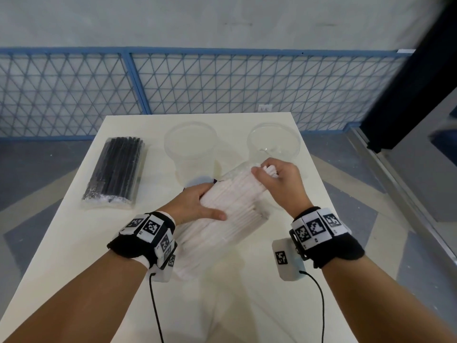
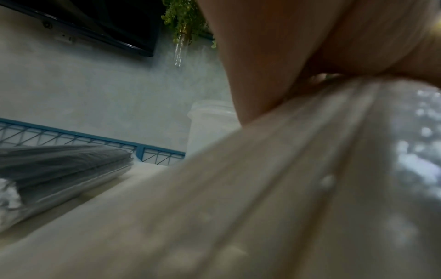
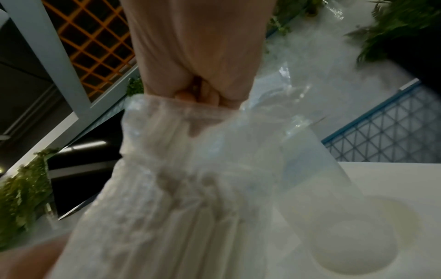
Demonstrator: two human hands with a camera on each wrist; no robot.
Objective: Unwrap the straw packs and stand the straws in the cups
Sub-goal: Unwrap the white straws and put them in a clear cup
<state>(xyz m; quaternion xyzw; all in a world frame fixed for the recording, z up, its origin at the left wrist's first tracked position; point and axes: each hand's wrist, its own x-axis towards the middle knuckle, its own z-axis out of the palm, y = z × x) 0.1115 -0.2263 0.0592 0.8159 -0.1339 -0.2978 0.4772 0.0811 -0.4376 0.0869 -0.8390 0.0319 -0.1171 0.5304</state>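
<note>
White straw pack (image 1: 230, 206) held above the table (image 1: 74, 231), long axis running from near-left to far-right, far end toward the right cup (image 1: 273, 139). Left hand (image 1: 197, 204) wrapped round the pack's middle, thumb laid across it; right hand (image 1: 279, 179) curled on the far straw ends. No readable writing; black straw pack (image 1: 113, 172) lying wrapped at left, beside the left cup (image 1: 190, 142).

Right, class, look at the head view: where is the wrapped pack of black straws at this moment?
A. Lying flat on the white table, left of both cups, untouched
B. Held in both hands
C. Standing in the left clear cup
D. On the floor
A: the clear-wrapped pack of black straws lies flat on the white table, while both hands grip the pack of white straws.
</note>
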